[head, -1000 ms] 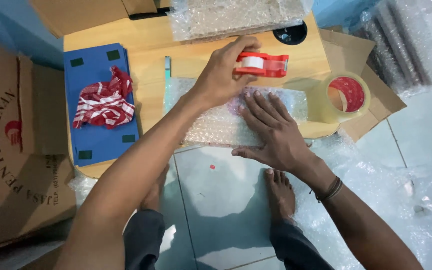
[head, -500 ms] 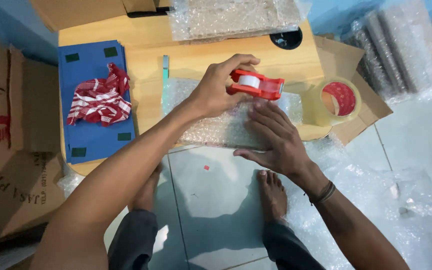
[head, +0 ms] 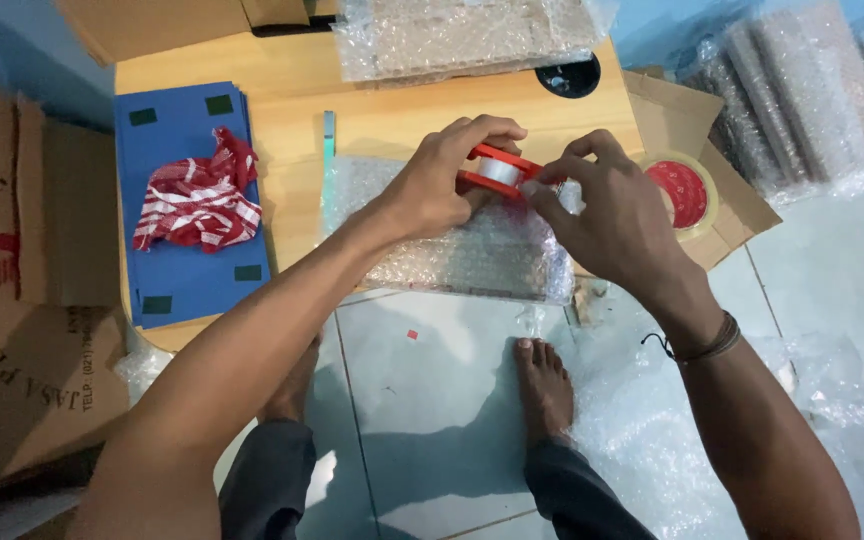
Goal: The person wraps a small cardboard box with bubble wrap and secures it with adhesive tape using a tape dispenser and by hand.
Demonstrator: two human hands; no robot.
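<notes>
Tape dispenser (head: pixel 497 172), red with a roll of clear tape in it, sits between both hands just above a bubble-wrapped parcel (head: pixel 452 240). The left hand (head: pixel 437 185) has its grip pinched on the dispenser, thumb below and fingers curled over the top. The right hand (head: pixel 612 215) meets it from the other side, its thumb and forefinger pressed together at the dispenser's end; whether they hold the tape's loose end or the red body itself cannot be told. A dark cord bracelet (head: pixel 702 345) circles the right wrist.

The parcel lies flat on the near edge of a low wooden surface (head: pixel 292 140), partly overhanging it. A thin strip (head: pixel 329 133), pale green, lies on the wood just beyond the parcel. To the left, a stack of blue sheets (head: pixel 177 270) carries a crumpled red-and-white cloth (head: pixel 197 200). At the far edge of the surface rests another bubble-wrapped bundle (head: pixel 462 35). Right of the hands, a large roll of tape with a red core (head: pixel 682 190) sits on a piece of cardboard (head: pixel 742 200). Brown cartons (head: pixel 12 300) stand at the far left. Below, the person's bare foot (head: pixel 544 385) rests on the tiled floor (head: pixel 422 400), with loose bubble wrap (head: pixel 832 400) spread to the right.
</notes>
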